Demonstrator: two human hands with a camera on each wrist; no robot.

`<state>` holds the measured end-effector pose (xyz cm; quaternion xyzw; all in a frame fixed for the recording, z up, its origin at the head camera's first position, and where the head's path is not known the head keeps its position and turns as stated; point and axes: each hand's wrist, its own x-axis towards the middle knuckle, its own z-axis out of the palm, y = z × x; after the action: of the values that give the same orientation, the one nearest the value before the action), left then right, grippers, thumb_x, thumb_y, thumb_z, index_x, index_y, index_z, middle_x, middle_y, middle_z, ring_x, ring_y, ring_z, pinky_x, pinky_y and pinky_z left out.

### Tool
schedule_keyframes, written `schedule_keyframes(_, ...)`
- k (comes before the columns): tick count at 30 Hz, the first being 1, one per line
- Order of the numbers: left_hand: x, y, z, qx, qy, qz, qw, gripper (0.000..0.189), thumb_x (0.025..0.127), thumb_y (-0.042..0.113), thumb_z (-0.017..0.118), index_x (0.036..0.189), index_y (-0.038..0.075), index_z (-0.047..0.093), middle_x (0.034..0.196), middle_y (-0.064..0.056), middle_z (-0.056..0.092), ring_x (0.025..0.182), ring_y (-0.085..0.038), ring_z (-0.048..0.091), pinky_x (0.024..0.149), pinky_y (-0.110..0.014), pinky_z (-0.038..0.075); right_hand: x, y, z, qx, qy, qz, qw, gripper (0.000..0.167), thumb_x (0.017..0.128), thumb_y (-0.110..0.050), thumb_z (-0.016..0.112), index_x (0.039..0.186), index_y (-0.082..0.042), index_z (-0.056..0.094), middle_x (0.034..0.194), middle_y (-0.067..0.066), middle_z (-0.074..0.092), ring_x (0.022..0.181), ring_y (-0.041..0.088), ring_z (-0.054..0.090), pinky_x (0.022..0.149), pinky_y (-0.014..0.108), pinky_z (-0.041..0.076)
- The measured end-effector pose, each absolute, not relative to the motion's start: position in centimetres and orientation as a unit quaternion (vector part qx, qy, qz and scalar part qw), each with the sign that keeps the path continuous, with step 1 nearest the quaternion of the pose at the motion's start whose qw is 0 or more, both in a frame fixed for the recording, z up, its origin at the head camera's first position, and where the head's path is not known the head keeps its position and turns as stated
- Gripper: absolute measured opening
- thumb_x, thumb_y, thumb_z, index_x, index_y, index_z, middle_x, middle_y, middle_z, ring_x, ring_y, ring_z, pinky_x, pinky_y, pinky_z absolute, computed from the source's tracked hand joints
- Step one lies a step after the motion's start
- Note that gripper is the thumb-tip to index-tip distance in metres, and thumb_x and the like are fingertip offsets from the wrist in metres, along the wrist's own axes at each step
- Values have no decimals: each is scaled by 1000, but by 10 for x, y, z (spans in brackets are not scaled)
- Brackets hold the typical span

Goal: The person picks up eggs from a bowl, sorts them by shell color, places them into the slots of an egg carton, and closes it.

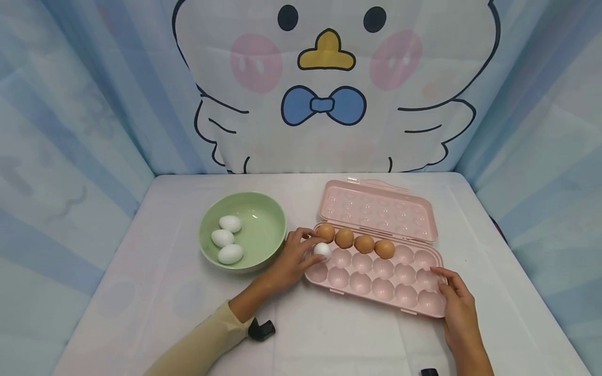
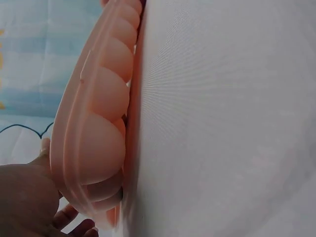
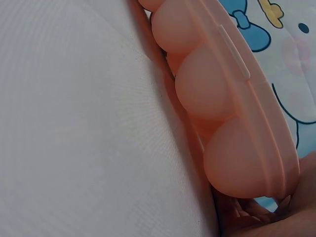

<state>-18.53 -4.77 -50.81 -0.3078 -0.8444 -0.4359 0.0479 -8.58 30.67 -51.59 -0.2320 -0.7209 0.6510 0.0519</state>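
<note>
White egg (image 1: 322, 251): one, pinched between the thumb and fingers of the left hand (image 1: 292, 258), at the first cup of the middle row. Full seating cannot be told; if released while perched on the cup's edge, it could be rolled thumbward onto the desk (image 1: 329, 334).

Brown eggs (image 1: 345, 238): four, ranged from just beyond the left fingertips toward the right fingers. The nearest could be knocked and cracked by the left fingers being spread or lifted carelessly.

Egg carton (image 1: 376, 300): pink, lid (image 1: 378, 209) laid back beyond both sets of fingers. Its end is clamped by the fingers of the right hand (image 1: 458, 308); were that end raised or tugged, loose eggs could be unseated.

Green bowl (image 1: 263, 237): just left of the left fingers, three white eggs (image 1: 222, 238) inside; it could be nudged by a leftward sweep.
</note>
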Motion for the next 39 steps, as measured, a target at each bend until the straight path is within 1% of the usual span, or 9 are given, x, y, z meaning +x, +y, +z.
schedule_keyframes(4, -186, -48, -510, -299, -848, -436, 36, 39, 95, 19, 75, 131, 5, 69, 133, -15, 49, 119, -32, 44, 99, -47, 39, -86, 307, -517, -237, -723, 647, 52, 40, 114, -17, 29, 146, -10, 52, 172, -4, 8, 154, 9, -1, 122, 35, 12)
schedule_keyframes(8, -187, -48, -510, -295, -849, -437, 39, 41, 94, 18, 77, 132, 5, 68, 132, -15, 51, 118, -32, 45, 98, -46, 40, -85, 306, -516, -239, -724, 645, 51, 40, 114, -18, 30, 146, -10, 52, 172, -5, 9, 155, 9, 0, 122, 35, 13)
schedule_keyframes(13, -187, -47, -508, -292, -846, -443, 46, 43, 91, 19, 81, 130, 7, 69, 129, -14, 52, 118, -32, 46, 98, -46, 40, -85, 306, -515, -238, -723, 647, 53, 39, 114, -17, 30, 144, -9, 53, 172, -3, 10, 155, 10, 1, 122, 35, 12)
schedule_keyframes(21, -186, -46, -505, -292, -846, -443, 50, 41, 90, 19, 82, 128, 7, 69, 129, -12, 53, 118, -31, 47, 98, -46, 40, -86, 307, -515, -240, -718, 652, 51, 39, 114, -18, 30, 145, -12, 53, 172, -3, 10, 154, 8, 1, 122, 34, 11)
schedule_keyframes(26, -185, -47, -504, -290, -845, -446, 48, 41, 90, 17, 83, 127, 7, 69, 129, -12, 52, 119, -31, 47, 99, -46, 41, -86, 307, -516, -241, -719, 650, 50, 39, 114, -18, 31, 145, -11, 53, 172, -3, 11, 155, 8, 2, 123, 34, 11)
schedule_keyframes(30, -185, -48, -503, -286, -850, -441, 41, 41, 90, 18, 83, 126, 6, 68, 129, -13, 52, 120, -32, 48, 100, -46, 41, -87, 307, -516, -241, -721, 648, 46, 39, 114, -19, 30, 145, -12, 53, 172, -4, 8, 155, 9, -1, 122, 35, 11)
schedule_keyframes(34, -184, -51, -498, -287, -850, -441, 33, 40, 93, 16, 80, 128, 4, 65, 129, -13, 52, 123, -32, 49, 104, -47, 41, -87, 307, -516, -240, -720, 650, 45, 39, 114, -19, 31, 145, -13, 54, 172, -4, 8, 154, 8, -1, 122, 34, 11)
schedule_keyframes(37, -181, -55, -491, -292, -840, -456, 29, 41, 94, 12, 77, 131, 2, 62, 128, -14, 53, 121, -31, 53, 102, -45, 46, -86, 307, -516, -235, -716, 656, 49, 39, 114, -18, 31, 145, -12, 53, 172, -4, 9, 154, 8, 0, 122, 32, 12)
schedule_keyframes(39, -179, -59, -486, -294, -834, -465, 28, 41, 94, 8, 76, 132, 0, 61, 127, -15, 55, 117, -30, 57, 98, -42, 50, -85, 306, -515, -228, -716, 658, 50, 39, 114, -18, 31, 145, -11, 53, 172, -3, 9, 154, 8, 1, 122, 31, 13)
